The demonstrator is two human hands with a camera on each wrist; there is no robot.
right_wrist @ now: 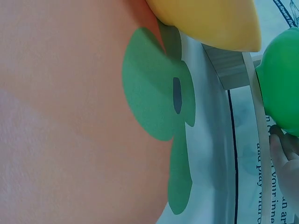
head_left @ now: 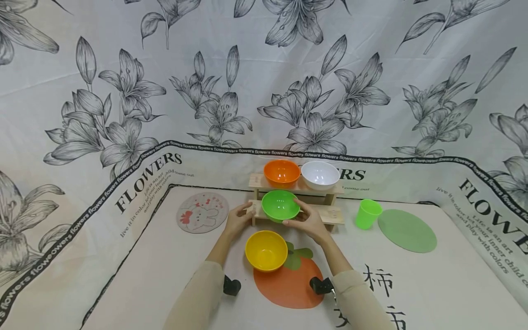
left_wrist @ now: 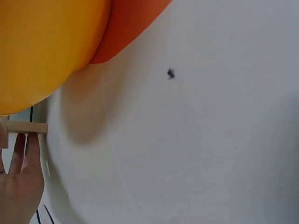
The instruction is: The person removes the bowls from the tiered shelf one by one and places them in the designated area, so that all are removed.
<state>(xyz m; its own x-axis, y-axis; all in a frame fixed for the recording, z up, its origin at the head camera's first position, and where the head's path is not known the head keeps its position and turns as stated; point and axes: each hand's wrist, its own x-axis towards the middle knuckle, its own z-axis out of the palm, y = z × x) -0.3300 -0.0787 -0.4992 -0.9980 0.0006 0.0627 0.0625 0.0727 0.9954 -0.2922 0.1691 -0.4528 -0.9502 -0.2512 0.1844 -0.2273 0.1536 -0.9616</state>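
On the lower shelf (head_left: 334, 213) both hands, left hand (head_left: 236, 222) and right hand (head_left: 307, 223), cup the green bowl (head_left: 280, 205); I judge a slack grip tips it onto the yellow bowl (head_left: 266, 250).

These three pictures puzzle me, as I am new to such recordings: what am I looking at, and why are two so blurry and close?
One person wears three cameras. The head view looks down at a cloth-covered table. The left hand and right hand hold a green plastic bowl on the lower step of a small wooden rack. An orange plastic bowl and a white plastic bowl sit on the upper step. A yellow plastic bowl stands on an orange fruit-shaped mat. A green plastic cup, a round green mat and a round bunny coaster lie nearby. The two close pictures come from wrist cameras, so nearby things fill them.
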